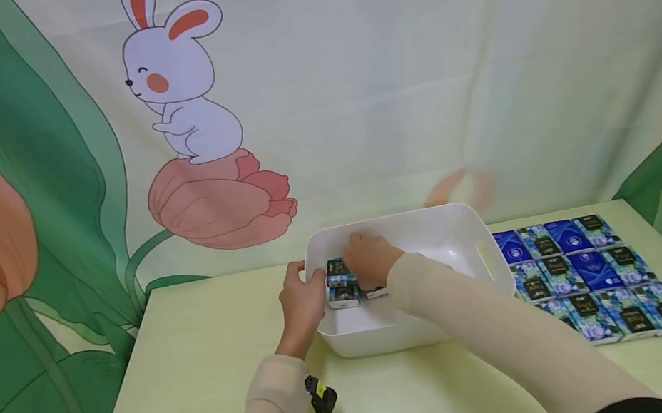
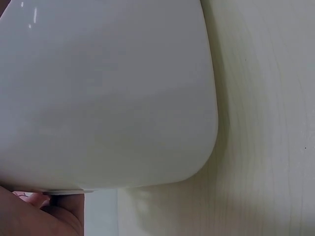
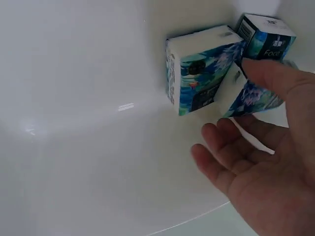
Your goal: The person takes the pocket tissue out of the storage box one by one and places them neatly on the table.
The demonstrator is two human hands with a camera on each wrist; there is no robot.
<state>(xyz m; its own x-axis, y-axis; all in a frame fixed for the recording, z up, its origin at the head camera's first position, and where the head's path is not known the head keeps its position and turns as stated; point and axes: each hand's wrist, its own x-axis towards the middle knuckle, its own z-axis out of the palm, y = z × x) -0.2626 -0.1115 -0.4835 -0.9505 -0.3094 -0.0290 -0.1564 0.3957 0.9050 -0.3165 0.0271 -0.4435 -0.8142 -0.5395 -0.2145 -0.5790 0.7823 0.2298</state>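
A white plastic bin stands on the table, and my left hand grips its left end, with the thumb at the rim. In the left wrist view, the bin's outer wall covers most of the picture, with part of the hand low at the left. My right hand reaches inside the bin. Seen from the right wrist, that hand pinches a tilted blue floral tissue pack between thumb and fingers. Beside it, another tissue pack stands against the wall, and a further pack sits behind.
To the right of the bin, several tissue packs lie in rows on the table, some floral, some plain blue. A small black device with a yellow mark is at the left wrist. Behind hangs a printed curtain.
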